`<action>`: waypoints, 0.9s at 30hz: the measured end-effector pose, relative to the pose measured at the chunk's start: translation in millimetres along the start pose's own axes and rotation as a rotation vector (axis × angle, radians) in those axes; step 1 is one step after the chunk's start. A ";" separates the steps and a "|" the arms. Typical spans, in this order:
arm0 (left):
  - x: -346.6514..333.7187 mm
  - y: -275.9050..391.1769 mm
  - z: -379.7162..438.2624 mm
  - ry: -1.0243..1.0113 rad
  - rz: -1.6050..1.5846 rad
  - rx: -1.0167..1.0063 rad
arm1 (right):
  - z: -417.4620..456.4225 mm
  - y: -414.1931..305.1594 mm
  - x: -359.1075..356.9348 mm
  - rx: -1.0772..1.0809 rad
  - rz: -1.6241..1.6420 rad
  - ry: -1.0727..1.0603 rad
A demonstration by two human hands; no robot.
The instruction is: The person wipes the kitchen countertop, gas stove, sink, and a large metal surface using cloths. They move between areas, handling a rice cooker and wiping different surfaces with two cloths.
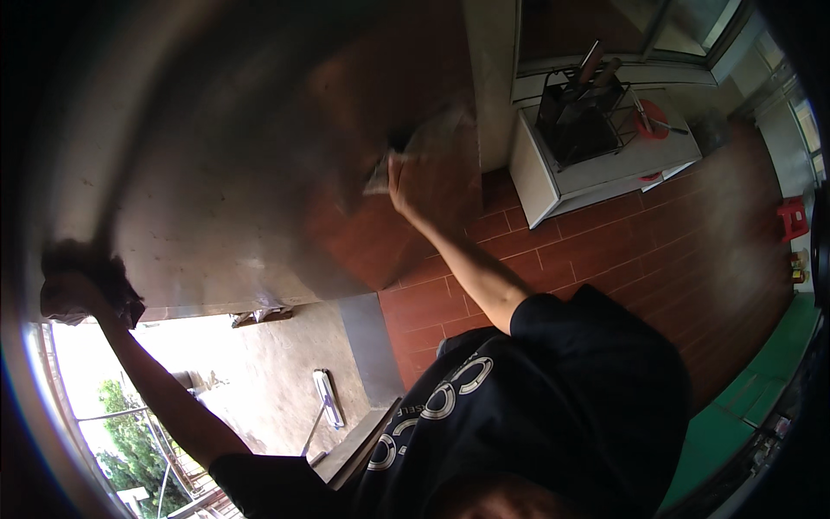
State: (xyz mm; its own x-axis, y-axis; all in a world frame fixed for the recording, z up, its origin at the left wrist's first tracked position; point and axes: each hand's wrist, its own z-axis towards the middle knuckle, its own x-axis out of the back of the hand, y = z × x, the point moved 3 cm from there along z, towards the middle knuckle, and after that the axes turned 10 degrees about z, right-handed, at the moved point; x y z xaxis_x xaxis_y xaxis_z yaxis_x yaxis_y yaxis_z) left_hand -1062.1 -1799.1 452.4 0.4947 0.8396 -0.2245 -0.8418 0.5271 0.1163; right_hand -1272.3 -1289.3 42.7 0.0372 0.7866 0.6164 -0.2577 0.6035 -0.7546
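Note:
A large, shiny metal panel (259,162), dark and slightly reflective, fills the upper left. At its lower left edge my left hand (68,292) grips a dark, bunched cloth (123,289) that lies against the metal. Nearer the panel's middle right, my right hand (401,185) reaches up to the surface with its fingers closed on a thin greyish cloth or sheet (377,178); the material is unclear. A dark patch and blurred reflections show around that hand. Both arms are stretched out from my black T-shirt.
A black knife rack (583,123) and a red bowl (650,120) with utensils stand on a white cabinet (609,175). Red-brown tiles (545,259) cover the floor. A flat mop (329,397) lies beyond a grey threshold. A red stool (792,219) and green surface (726,428) are at right.

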 end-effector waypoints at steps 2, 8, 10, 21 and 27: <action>1.1 5.6 -1.5 -0.021 -0.015 -0.008 | -30.8 -1.3 -7.9 -0.036 -0.017 -0.058; -3.8 5.7 -1.1 0.002 -0.039 -0.026 | -60.6 36.2 -55.9 -0.131 0.191 0.143; -8.5 10.7 -2.1 0.005 -0.055 -0.034 | -59.3 50.1 -52.2 -0.018 0.087 0.268; -16.2 9.6 -2.9 0.020 -0.088 -0.076 | 15.8 118.8 -2.2 -0.344 0.233 0.407; -18.2 9.0 -7.1 0.012 -0.103 -0.063 | 53.6 176.1 -31.7 0.012 0.766 0.805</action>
State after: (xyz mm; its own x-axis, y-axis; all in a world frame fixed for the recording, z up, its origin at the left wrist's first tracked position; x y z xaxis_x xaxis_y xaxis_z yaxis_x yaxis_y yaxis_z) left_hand -1080.2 -1810.6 450.7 0.5771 0.7795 -0.2438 -0.7987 0.6009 0.0306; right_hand -1370.6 -1215.0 -97.7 0.4792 0.8087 -0.3412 -0.4899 -0.0761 -0.8684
